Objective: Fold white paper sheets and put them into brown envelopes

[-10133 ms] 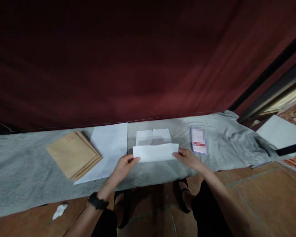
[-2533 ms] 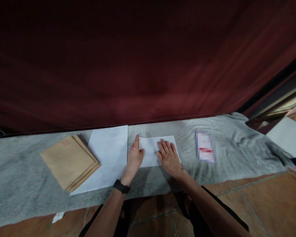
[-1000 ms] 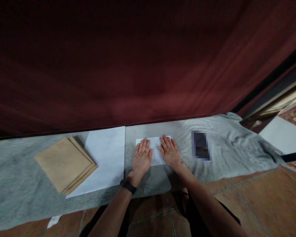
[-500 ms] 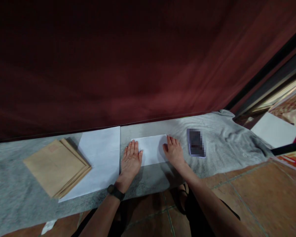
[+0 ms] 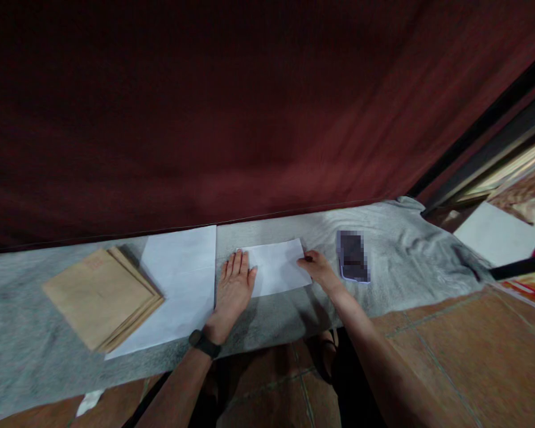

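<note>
Resting flat on the left end of a small white rectangle of thin paper (image 5: 276, 267), the left hand (image 5: 235, 284) is laid with its fingers extended, nothing being gripped by them. The right end appears to be pinched by the right hand (image 5: 320, 268), between thumb and curled fingers; the tips beneath are hidden.

The small rectangle is placed to the right of a large flat sheet of white paper (image 5: 185, 285), a narrow strip of plush grey cloth (image 5: 405, 249) being seen between them. Very little weight is to be expected. A second layer is hinted at by the upper left corner, so slightly more stiffness than in a single leaf can be assumed, though creases would be easily caused by a hard squeeze. Sliding on the cloth is likely if no pressure is applied. Hold is best taken at the short ends, with the middle left unpinched.

Farther right of the large sheet, beyond the right hand, a dark, pixel-blurred rectangular slab (image 5: 353, 255) is found, by which rightward movement is limited. The large sheet's left side is covered by a stack of brown paper envelopes (image 5: 100, 297). Behind its far edge, reach is bounded by a dark red hanging fabric (image 5: 249, 119); nearer than its front edge, the cloth is ended above brown floor tiles (image 5: 463, 339).
</note>
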Action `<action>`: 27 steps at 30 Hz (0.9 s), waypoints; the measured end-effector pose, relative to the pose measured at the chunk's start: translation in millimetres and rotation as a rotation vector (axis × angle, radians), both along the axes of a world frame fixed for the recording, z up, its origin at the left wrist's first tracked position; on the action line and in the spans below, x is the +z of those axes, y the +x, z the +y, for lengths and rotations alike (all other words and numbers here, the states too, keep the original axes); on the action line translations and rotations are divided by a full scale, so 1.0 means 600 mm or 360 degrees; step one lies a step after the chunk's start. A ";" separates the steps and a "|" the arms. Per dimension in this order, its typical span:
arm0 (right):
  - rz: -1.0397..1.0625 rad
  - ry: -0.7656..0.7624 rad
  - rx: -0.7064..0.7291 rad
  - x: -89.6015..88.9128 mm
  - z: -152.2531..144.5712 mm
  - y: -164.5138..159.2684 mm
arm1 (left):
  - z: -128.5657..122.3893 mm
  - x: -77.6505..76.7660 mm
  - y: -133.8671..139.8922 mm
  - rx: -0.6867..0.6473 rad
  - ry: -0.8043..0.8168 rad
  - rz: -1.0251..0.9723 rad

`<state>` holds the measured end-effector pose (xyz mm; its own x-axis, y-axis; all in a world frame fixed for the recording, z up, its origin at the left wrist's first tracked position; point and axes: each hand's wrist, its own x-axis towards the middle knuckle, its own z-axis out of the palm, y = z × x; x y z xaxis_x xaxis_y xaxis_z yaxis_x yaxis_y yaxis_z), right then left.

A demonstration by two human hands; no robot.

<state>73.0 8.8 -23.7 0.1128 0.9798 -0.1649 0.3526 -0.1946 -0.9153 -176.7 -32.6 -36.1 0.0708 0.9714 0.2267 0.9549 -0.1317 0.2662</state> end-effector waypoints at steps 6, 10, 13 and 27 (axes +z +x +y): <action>0.0569 -0.0080 -0.0157 0.027 0.005 -0.004 | -0.030 0.047 0.042 -0.0374 0.0173 -0.0107; 0.1263 -0.0168 -0.0222 0.042 -0.018 -0.019 | -0.049 0.063 0.067 -0.0452 0.0258 -0.0012; 0.1443 -0.0438 -0.0080 0.042 -0.048 -0.034 | -0.052 0.059 0.066 -0.0394 0.0218 0.0050; 0.1316 -0.0491 0.0877 0.095 -0.072 0.063 | -0.064 0.020 0.002 -0.0829 -0.0290 -0.0002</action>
